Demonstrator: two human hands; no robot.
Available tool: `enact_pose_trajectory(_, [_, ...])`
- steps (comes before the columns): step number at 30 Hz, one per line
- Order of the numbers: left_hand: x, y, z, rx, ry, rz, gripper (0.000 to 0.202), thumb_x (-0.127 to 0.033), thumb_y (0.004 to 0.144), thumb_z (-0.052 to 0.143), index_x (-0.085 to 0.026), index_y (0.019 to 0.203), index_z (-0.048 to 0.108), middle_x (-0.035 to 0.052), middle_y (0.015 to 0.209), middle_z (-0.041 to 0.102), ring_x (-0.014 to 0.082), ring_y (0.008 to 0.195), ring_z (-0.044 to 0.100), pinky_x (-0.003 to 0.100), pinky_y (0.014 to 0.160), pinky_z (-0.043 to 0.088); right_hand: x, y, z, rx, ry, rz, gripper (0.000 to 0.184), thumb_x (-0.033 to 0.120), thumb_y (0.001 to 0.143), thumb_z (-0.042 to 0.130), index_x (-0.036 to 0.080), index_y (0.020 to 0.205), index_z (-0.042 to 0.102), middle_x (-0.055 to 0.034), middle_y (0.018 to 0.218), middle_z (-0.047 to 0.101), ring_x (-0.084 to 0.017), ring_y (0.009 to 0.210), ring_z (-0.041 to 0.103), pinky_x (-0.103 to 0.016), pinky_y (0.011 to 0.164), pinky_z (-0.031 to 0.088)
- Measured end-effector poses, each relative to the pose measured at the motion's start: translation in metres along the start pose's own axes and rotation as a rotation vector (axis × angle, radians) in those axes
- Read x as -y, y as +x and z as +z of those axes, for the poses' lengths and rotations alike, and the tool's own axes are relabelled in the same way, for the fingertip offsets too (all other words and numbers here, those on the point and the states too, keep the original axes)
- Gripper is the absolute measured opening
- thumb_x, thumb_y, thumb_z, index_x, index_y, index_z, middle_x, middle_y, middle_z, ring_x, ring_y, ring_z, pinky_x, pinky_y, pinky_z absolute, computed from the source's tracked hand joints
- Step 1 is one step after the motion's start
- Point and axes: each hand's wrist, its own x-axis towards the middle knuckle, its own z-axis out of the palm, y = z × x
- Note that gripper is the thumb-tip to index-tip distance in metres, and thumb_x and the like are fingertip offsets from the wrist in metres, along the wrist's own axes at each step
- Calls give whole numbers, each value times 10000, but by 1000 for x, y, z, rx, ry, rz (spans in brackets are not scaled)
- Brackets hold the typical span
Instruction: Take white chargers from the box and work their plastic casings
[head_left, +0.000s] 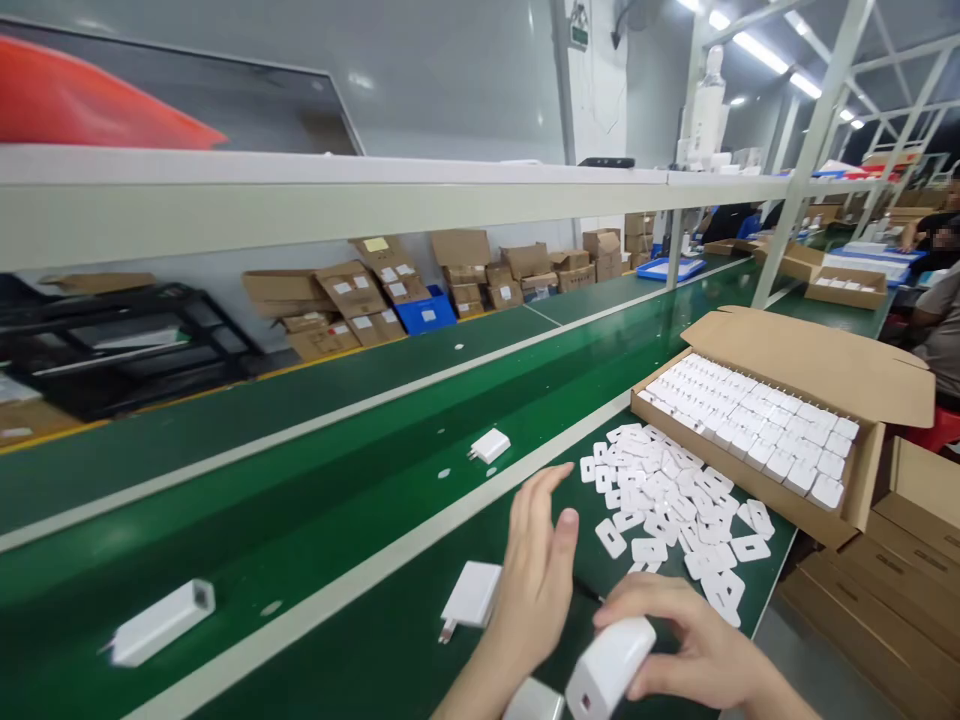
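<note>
My right hand (694,635) grips a white wall charger (611,668), its end face with a small port turned toward me. Beside it my left hand (534,565) is raised, fingers stretched and thumb apart, holding nothing. Partly behind my left wrist lies a white charger (471,594) with its prongs toward me. Another white block (534,702) is cut off by the bottom edge. To the right of my hands spreads a loose pile of flat white plates (667,500), each with a small slot. A thin dark object (589,590) shows between my hands, mostly hidden.
On the green conveyor belt lie a charger (491,445) and a longer-looking one (161,625). An open carton (855,520) filled with rows of chargers stands at right. A shelf beam (375,205) crosses above the belt. Cardboard boxes (349,295) line the far side; people sit far right.
</note>
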Motion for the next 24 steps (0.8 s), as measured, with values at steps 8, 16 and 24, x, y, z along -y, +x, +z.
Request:
enact_pose_trajectory(8, [115, 113, -27, 96, 654, -62, 604, -523, 866, 391, -98, 1236, 607, 263, 1360, 565, 466, 1320, 468, 606, 1103, 340, -27, 10, -155, -627, -921, 253, 341, 420, 1001, 517, 203, 1249, 604, -143, 1178, 678, -281, 1035, 663, -454, 844, 590])
enact_pose_trajectory(16, [170, 168, -20, 107, 478, -247, 739, -580, 635, 477, -12, 1084, 627, 361, 1213, 622, 546, 1202, 549, 611, 1019, 421, -52, 26, -175, -455, -1153, 411, 346, 238, 961, 493, 192, 1269, 643, -139, 1147, 708, -298, 1089, 647, -458, 900, 556])
enact_pose_trajectory(24, [150, 156, -20, -72, 47, -382, 597, -515, 570, 690, -117, 1013, 640, 286, 1255, 611, 530, 1288, 491, 634, 1094, 371, -57, 24, -177, -295, -1202, 507, 309, 202, 981, 434, 147, 1156, 682, -157, 1123, 686, -295, 1020, 650, -403, 832, 552])
